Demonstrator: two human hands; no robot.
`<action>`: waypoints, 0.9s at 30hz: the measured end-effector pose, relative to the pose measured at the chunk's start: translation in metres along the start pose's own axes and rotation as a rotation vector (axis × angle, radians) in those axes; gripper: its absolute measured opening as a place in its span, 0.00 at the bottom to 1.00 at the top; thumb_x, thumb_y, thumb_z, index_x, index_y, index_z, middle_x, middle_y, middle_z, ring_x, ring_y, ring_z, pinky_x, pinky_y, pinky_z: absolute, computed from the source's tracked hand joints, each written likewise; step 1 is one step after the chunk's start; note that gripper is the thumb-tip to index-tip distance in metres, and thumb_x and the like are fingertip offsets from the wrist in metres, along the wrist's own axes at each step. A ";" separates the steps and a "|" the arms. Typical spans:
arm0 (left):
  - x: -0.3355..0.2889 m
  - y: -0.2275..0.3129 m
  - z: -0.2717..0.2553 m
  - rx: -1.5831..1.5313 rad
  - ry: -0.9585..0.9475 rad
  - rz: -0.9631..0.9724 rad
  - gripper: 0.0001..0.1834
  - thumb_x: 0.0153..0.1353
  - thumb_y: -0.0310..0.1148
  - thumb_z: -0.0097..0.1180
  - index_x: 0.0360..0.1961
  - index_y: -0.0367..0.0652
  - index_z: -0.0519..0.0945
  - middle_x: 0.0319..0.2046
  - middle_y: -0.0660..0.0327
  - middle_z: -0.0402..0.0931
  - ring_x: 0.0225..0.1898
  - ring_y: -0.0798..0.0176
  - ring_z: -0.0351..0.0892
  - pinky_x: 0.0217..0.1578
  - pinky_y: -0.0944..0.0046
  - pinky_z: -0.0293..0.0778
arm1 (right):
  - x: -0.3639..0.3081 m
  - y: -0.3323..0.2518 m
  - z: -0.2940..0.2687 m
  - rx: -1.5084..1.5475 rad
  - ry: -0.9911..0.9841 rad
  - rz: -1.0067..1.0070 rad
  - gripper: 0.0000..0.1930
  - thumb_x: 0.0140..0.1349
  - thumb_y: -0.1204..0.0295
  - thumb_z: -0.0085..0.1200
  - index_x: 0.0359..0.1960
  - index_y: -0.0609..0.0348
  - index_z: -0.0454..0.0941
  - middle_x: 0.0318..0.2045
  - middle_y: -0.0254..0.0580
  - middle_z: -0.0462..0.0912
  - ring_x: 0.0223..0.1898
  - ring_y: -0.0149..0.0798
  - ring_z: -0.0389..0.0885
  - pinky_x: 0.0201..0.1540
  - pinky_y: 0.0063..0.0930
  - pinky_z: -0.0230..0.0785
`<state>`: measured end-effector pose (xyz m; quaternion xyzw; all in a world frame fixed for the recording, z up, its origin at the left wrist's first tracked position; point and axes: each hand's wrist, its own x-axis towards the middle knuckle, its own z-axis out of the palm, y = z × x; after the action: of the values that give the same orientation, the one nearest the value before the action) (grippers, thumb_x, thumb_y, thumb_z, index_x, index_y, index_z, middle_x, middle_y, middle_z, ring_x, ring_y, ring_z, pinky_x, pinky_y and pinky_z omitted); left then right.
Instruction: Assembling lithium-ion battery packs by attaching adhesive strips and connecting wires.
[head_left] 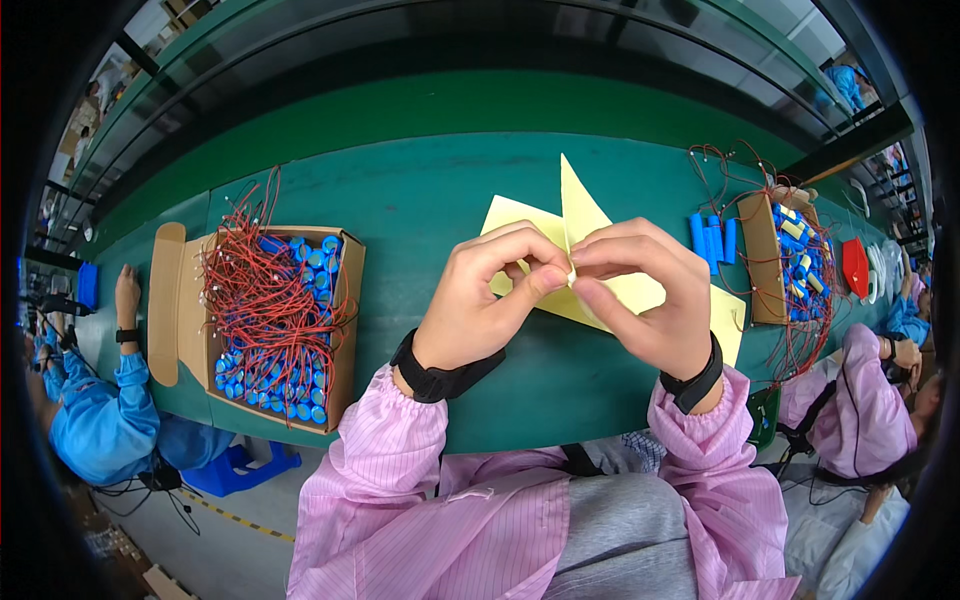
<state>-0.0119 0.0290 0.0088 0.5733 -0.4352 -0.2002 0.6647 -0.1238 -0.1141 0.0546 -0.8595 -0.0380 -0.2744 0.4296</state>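
My left hand [492, 282] and my right hand [648, 278] meet over the green table, fingertips nearly touching. Between them, thumbs and forefingers pinch a thin yellow paper sheet [582, 208], whose pointed corner stands up away from me. A small pale bit shows right at the fingertips; its exact shape is too small to tell. Under my hands lie more yellow sheets [512, 212], overlapping and partly hidden by my fingers. One yellow corner [726, 325] sticks out beside my right wrist. Both hands are closed.
To the left stands an open cardboard box [349, 300] of blue cylindrical battery cells [318, 260] with red wires [270, 300]. Several loose blue cells [712, 238] lie at right, near another wired-cell box [764, 258] and a red bin [855, 268]. Co-workers sit on both sides.
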 end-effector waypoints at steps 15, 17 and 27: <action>0.001 -0.003 -0.006 0.428 0.034 0.291 0.05 0.55 0.28 0.61 0.26 0.39 0.78 0.23 0.60 0.74 0.23 0.64 0.72 0.23 0.69 0.67 | -0.014 -0.004 0.009 -0.112 0.038 0.057 0.07 0.48 0.79 0.66 0.31 0.63 0.82 0.31 0.43 0.85 0.32 0.36 0.85 0.35 0.22 0.78; 0.001 -0.002 -0.005 0.452 0.027 0.318 0.05 0.54 0.27 0.61 0.26 0.39 0.78 0.23 0.60 0.74 0.22 0.63 0.72 0.22 0.69 0.67 | -0.014 -0.003 0.008 -0.050 0.031 0.104 0.07 0.49 0.79 0.65 0.31 0.64 0.82 0.31 0.43 0.85 0.32 0.36 0.85 0.35 0.22 0.78; 0.004 0.002 -0.001 0.525 0.013 0.368 0.05 0.53 0.25 0.62 0.24 0.39 0.78 0.21 0.61 0.73 0.22 0.62 0.72 0.21 0.68 0.66 | -0.014 -0.003 0.005 0.178 0.036 0.368 0.03 0.53 0.79 0.60 0.28 0.67 0.82 0.26 0.41 0.84 0.31 0.32 0.85 0.34 0.20 0.77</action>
<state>-0.0093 0.0276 0.0119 0.6381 -0.5642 0.0463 0.5219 -0.1344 -0.1065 0.0471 -0.8054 0.1032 -0.2023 0.5475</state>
